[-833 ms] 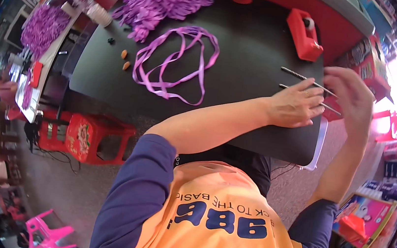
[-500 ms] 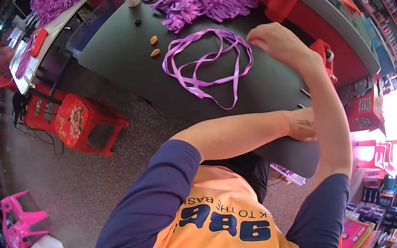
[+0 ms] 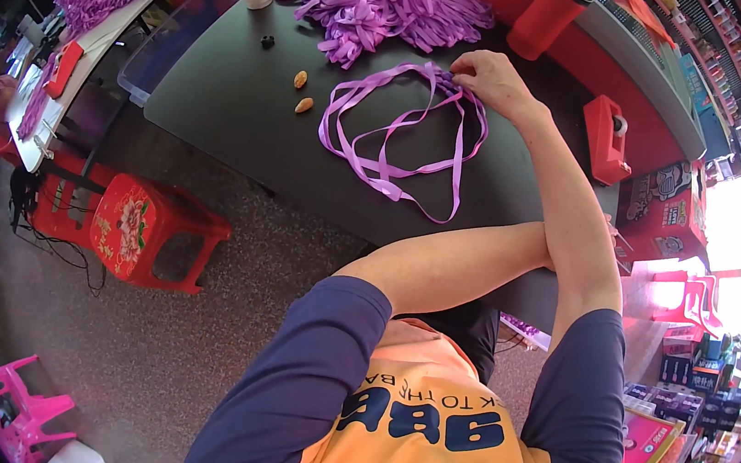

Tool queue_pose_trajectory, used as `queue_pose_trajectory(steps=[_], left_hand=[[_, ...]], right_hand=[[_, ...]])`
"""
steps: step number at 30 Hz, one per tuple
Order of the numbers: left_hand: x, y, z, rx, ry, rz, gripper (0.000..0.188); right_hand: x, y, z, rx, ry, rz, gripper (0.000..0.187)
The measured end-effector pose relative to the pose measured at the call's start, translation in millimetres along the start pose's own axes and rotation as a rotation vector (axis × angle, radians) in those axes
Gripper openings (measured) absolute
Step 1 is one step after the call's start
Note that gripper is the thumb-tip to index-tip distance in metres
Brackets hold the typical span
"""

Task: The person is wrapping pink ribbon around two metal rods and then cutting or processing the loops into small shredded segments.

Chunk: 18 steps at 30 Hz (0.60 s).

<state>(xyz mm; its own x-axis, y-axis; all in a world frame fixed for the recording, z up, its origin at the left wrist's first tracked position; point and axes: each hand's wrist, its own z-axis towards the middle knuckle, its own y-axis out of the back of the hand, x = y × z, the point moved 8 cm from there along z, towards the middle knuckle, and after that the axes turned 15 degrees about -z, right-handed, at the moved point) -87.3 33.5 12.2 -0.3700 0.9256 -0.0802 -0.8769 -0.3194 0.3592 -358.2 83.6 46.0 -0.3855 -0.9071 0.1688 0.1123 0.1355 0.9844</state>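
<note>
As our right hand (image 3: 494,82) meets the ribbon (image 3: 384,155) beneath its fingertips (image 3: 461,73), both hands' grips unclear, we're likely picking it up, which next calls for a firm pinch.

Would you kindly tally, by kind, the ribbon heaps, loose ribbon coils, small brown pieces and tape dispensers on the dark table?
Purple ribbon heap: 1
Loose purple ribbon coil: 1
Small brown pieces: 2
Red tape dispenser: 1
Total: 5
</note>
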Motion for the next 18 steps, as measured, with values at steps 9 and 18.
queue_pose_trajectory(steps=[9,18], left_hand=[[-5.8,7.3,6.3,0.119,0.010,0.040,0.031],[-12.3,19.2,4.4,-0.004,-0.039,-0.011,0.030]], right_hand=[[27.0,6.3,-2.9,-0.142,0.203,0.031,0.019],[35.6,19.3,-8.4,-0.187,0.161,0.183,0.018]])
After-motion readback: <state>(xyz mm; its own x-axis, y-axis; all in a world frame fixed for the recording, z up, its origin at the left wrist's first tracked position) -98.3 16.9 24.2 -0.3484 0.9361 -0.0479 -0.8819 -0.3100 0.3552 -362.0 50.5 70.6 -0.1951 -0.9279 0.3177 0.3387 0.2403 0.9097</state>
